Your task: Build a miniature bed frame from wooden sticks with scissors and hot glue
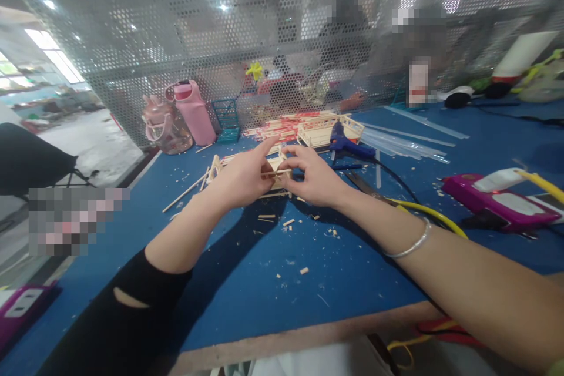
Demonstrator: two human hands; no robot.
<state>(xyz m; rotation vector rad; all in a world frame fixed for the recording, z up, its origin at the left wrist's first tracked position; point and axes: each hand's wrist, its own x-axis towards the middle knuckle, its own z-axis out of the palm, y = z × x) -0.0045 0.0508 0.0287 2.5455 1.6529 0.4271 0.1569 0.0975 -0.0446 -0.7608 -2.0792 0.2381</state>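
Both my hands meet over the middle of the blue table. My left hand and my right hand pinch a thin wooden stick between their fingertips, held level. Right behind the stick sits a small frame built of wooden sticks, partly hidden by my fingers. My left index finger points up and forward. A silver bangle circles my right wrist.
A blue glue gun lies behind my right hand, beside another stick frame and clear glue sticks. Two pink bottles stand at the back left against a perforated metal screen. A magenta tool lies on the right. Wood scraps litter the table.
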